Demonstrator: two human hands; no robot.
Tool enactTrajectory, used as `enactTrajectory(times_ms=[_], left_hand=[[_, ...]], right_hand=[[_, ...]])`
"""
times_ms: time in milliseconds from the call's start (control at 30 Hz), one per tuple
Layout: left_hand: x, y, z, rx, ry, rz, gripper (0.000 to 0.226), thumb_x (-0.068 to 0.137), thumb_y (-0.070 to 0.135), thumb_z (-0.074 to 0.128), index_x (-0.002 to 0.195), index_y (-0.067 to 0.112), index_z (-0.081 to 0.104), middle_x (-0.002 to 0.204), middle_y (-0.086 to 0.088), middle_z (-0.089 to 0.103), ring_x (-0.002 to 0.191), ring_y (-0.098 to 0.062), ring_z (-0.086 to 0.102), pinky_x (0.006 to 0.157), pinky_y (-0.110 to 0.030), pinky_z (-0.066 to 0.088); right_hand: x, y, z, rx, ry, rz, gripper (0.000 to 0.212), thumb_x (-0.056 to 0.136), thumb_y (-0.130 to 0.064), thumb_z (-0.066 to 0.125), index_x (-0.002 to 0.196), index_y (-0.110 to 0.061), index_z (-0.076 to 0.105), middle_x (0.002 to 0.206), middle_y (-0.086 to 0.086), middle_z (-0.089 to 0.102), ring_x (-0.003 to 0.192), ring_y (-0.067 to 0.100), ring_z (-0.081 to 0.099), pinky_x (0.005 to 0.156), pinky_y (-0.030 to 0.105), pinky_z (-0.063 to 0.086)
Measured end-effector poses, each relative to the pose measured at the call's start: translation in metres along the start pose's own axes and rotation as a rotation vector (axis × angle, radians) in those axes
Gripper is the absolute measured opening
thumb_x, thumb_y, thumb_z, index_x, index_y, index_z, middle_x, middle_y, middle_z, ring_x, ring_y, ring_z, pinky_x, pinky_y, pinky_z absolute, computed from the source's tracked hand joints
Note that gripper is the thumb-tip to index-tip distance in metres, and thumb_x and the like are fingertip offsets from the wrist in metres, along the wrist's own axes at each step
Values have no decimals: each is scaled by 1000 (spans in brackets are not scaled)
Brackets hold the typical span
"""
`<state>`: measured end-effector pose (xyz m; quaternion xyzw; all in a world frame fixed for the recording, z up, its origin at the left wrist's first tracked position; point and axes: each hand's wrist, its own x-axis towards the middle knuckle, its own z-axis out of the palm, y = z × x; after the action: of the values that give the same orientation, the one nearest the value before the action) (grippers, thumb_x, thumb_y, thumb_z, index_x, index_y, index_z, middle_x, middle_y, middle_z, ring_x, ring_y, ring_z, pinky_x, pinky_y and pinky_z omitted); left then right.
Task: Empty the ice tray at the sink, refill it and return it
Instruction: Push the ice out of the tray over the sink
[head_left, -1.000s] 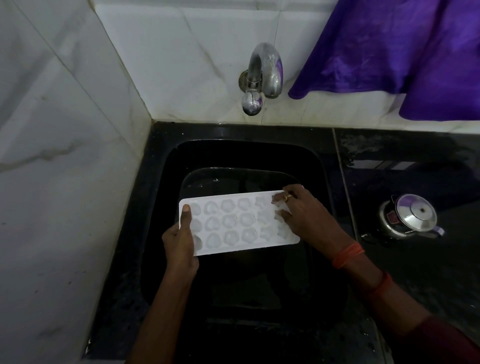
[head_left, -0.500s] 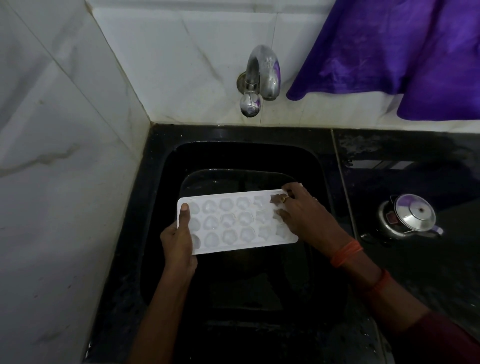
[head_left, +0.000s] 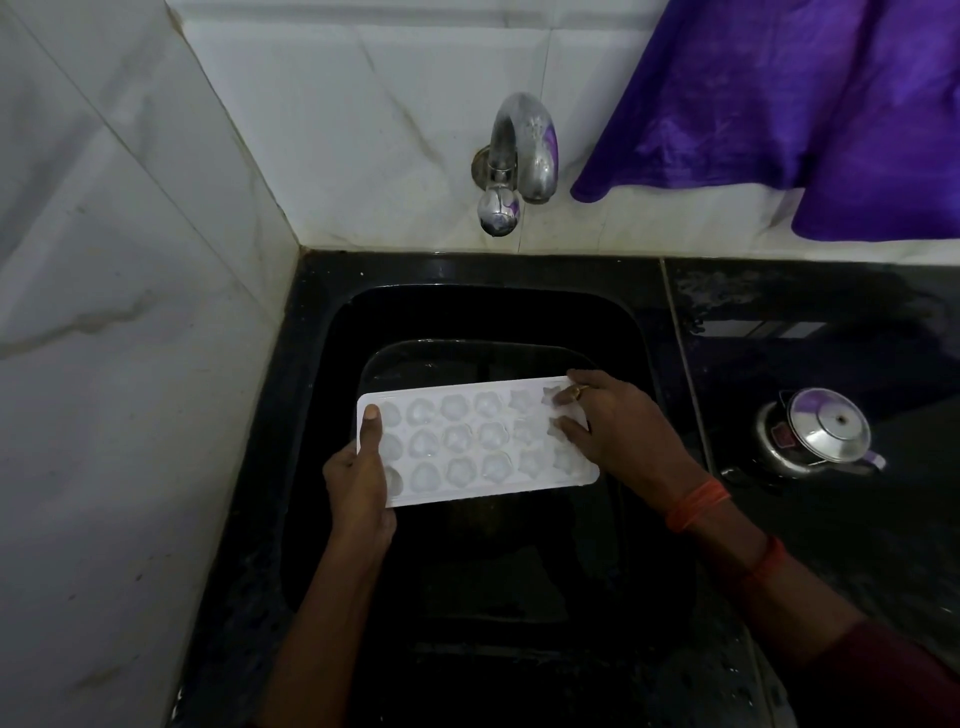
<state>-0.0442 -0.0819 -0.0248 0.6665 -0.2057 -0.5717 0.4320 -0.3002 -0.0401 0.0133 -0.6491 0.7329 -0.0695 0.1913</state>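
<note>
A white ice tray with shaped pockets holding ice is held level over the black sink. My left hand grips its left end, thumb lying on the top face. My right hand rests on the tray's right end, fingers spread over the star-shaped pockets there and pressing on them. The chrome tap sticks out of the tiled wall above the sink; no water runs from it.
White marble-look tiles cover the left wall and back wall. A purple cloth hangs at the upper right. A steel lidded pot sits on the black counter right of the sink.
The tray and both hands stay almost in place; my right fingers shift slightly over the right-end pockets.
</note>
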Motion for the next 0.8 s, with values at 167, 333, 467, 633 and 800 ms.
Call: enactTrajectory(times_ms=[167, 333, 467, 633, 800], left_hand=[[4, 0, -1, -11, -6, 7, 37, 87, 48, 71, 85, 11, 70, 75, 2, 75, 76, -24, 74, 62, -39, 61], [4, 0, 0, -11, -18, 21, 35, 88, 47, 71, 84, 12, 71, 70, 4, 75, 65, -17, 74, 52, -32, 58], [5, -3, 1, 10, -1, 25, 34, 88, 47, 71, 82, 13, 71, 72, 3, 75, 74, -21, 74, 66, -38, 61], [6, -6, -1, 4, 2, 19, 36, 87, 49, 71, 83, 13, 71, 70, 6, 75, 70, -17, 74, 60, -34, 60], [5, -6, 0, 3, 10, 19, 38, 86, 49, 72, 83, 12, 71, 73, 4, 75, 72, -19, 73, 58, -34, 60]], right_hand=[[-4, -3, -6, 69, 51, 9, 28, 90, -29, 72, 114, -16, 69, 142, 3, 57, 121, 25, 61, 102, 37, 48], [-5, -5, -1, 92, 60, 7, 28, 93, -24, 68, 120, -18, 68, 148, 4, 51, 123, 27, 60, 101, 41, 51], [-9, -5, 0, 109, 87, -27, 21, 90, -20, 67, 109, -21, 58, 133, 2, 60, 105, 26, 66, 80, 30, 48], [-16, 1, -3, 129, 20, -60, 14, 90, -22, 66, 103, -24, 62, 156, 6, 42, 116, 27, 64, 97, 37, 52], [-23, 2, -1, 59, -68, -51, 43, 90, -52, 64, 125, -27, 64, 164, 2, 26, 139, 30, 46, 110, 43, 44]])
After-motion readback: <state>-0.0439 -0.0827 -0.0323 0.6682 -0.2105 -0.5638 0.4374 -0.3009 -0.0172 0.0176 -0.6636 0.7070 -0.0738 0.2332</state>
